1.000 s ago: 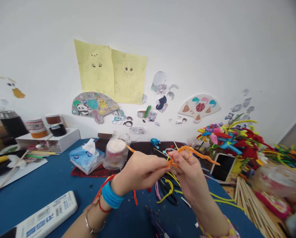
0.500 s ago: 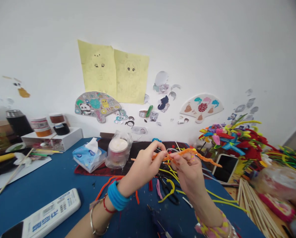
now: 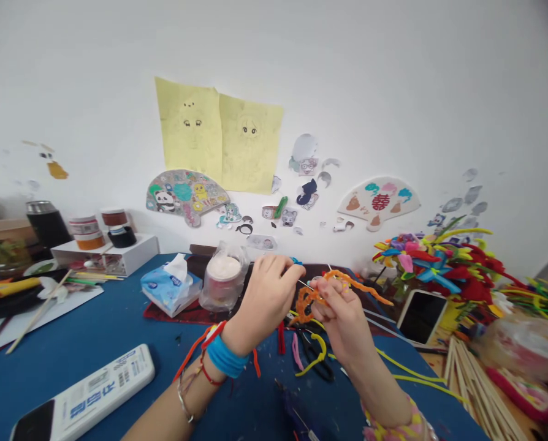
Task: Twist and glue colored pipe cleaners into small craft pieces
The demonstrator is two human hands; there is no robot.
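Over the middle of the table, my right hand [image 3: 342,312] is closed on a looped orange pipe cleaner [image 3: 304,306], one end of it trailing off to the right. My left hand [image 3: 267,300] is closed just to the left. From its pinched fingertips a thin wire-like strand [image 3: 307,285] runs toward the orange loop; most of it is hidden by the fingers. Below the hands lie black-handled scissors [image 3: 317,364], a yellow pipe cleaner [image 3: 319,358] and a short pink pipe cleaner [image 3: 296,350].
A tissue pack [image 3: 170,288] and a plastic-wrapped jar [image 3: 223,275] stand behind my left hand. A white device [image 3: 90,389] lies at front left. On the right are a phone [image 3: 422,315], pipe-cleaner flowers [image 3: 434,260] and wooden sticks [image 3: 476,386].
The orange pipe cleaner has gone from stretched out between both hands to a loop hanging left of my right hand. My left hand has turned, its back now facing up.
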